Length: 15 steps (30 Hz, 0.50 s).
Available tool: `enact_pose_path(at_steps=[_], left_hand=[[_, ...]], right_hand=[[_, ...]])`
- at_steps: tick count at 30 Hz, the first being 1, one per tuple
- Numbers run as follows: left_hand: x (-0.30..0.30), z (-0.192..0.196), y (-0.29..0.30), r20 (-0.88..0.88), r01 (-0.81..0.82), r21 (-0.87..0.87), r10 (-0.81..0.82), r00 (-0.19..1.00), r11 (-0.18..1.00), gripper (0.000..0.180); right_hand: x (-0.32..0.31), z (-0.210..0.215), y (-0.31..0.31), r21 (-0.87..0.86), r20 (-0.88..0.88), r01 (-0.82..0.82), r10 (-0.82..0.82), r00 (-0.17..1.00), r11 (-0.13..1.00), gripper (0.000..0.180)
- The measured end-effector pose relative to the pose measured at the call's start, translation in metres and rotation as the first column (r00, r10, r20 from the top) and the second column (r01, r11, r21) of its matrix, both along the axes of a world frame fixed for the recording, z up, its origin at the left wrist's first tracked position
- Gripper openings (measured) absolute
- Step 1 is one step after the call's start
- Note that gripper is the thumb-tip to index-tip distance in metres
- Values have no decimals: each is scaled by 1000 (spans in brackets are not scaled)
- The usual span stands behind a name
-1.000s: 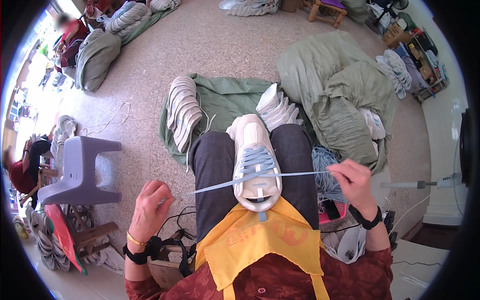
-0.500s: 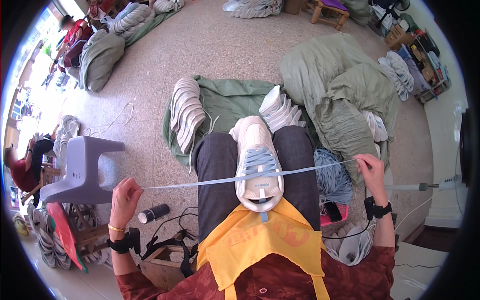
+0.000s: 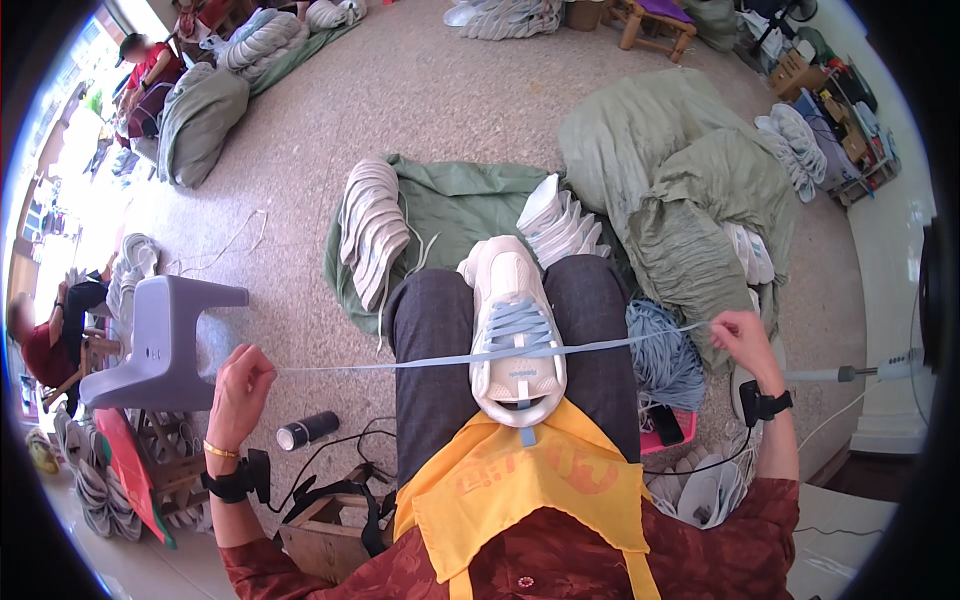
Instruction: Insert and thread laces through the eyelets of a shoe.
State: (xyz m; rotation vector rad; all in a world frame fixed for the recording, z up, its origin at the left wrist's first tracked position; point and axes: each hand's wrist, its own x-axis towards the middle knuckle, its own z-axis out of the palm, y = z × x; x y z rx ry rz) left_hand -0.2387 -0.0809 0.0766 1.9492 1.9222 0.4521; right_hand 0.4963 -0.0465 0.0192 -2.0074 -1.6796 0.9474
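A white sneaker (image 3: 512,300) rests on my lap between my knees, toe pointing away, with a pale blue lace (image 3: 440,359) threaded through its eyelets. The lace is stretched taut sideways across the shoe. My left hand (image 3: 240,385) grips its left end out beside my left knee. Its right end is pinched in my right hand (image 3: 738,335), beyond my right knee. Both wrists wear dark bands. A yellow apron (image 3: 520,490) covers my front.
Rows of white sneakers (image 3: 368,225) lie on a green cloth (image 3: 450,205) ahead. A heap of blue laces (image 3: 665,350) sits by my right leg, olive sacks (image 3: 680,190) beyond. A grey plastic stool (image 3: 160,335) and a dark can (image 3: 305,430) stand at left. Other people sit far left.
Both my hands moved outward, drawing the lace longer and tighter across the shoe; the left hand then came back in slightly and rose.
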Motion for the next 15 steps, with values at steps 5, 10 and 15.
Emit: enact_pose_path(at_steps=[5, 10, 15], left_hand=[[27, 31, 40, 51, 201, -71, -198, 979, 977, 11], [44, 75, 98, 357, -7, 43, -9, 934, 999, 10], [70, 39, 86, 331, 100, -211, -25, 943, 972, 9]], right_hand=[[-61, 33, 37, -328, -310, -438, 343, 887, 837, 20], [-125, 99, 81, -103, -659, -418, 253, 708, 902, 27], [-164, 98, 64, 95, -894, -53, 109, 435, 994, 23]])
